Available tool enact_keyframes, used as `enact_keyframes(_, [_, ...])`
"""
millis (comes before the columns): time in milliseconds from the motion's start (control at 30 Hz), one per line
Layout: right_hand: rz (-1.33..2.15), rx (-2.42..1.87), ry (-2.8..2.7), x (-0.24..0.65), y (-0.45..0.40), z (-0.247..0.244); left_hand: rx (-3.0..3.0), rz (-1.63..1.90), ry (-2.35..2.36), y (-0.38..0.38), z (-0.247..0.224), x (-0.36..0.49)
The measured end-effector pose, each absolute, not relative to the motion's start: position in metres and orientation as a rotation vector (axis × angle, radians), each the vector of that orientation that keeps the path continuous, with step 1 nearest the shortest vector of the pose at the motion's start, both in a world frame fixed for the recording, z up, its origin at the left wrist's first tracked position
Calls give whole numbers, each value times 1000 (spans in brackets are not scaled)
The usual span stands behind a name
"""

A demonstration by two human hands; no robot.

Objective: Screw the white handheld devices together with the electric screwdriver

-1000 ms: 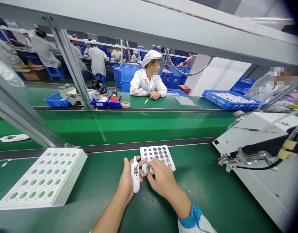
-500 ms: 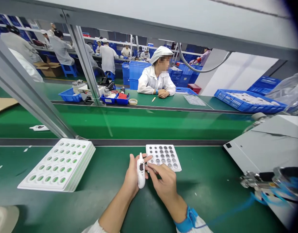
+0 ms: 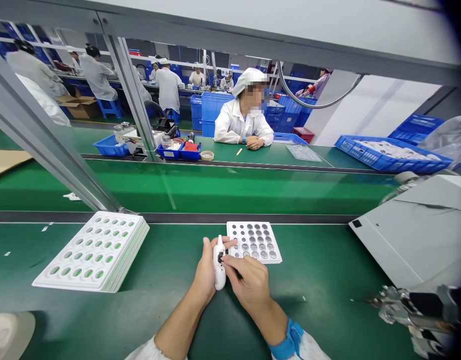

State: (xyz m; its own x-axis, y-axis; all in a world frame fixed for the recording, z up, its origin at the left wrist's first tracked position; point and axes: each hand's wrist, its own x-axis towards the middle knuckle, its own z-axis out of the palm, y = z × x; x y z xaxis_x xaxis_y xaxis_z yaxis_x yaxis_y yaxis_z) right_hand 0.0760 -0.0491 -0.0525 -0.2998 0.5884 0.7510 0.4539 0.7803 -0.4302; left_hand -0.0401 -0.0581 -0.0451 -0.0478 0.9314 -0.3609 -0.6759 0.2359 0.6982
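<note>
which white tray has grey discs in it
The small tray just beyond the right hand: grey discs sit in its holes, whereas the stack of trays on the left shows green through its holes.

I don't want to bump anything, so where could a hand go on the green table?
The green table is bare between the holed tray stack and left hand, and mostly between the right hand and grey machine. It's crowded where both hands meet at the white device, beside the disc tray.

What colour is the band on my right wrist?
The wristband is bright blue, best seen in the head view.
</note>
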Motion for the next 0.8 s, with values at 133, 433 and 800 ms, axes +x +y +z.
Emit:
enact_keyframes(133, [132,-775,-1946,77,-50,-51,373,1352,936,-57,-47,-40])
enact_keyframes(433, [262,-803,-1955,79,-50,-56,421,1347,953,-59,-49,-39])
enact_keyframes(800, [1337,-1163,-1433,69,-52,-55,641,1299,843,-65,-54,-45])
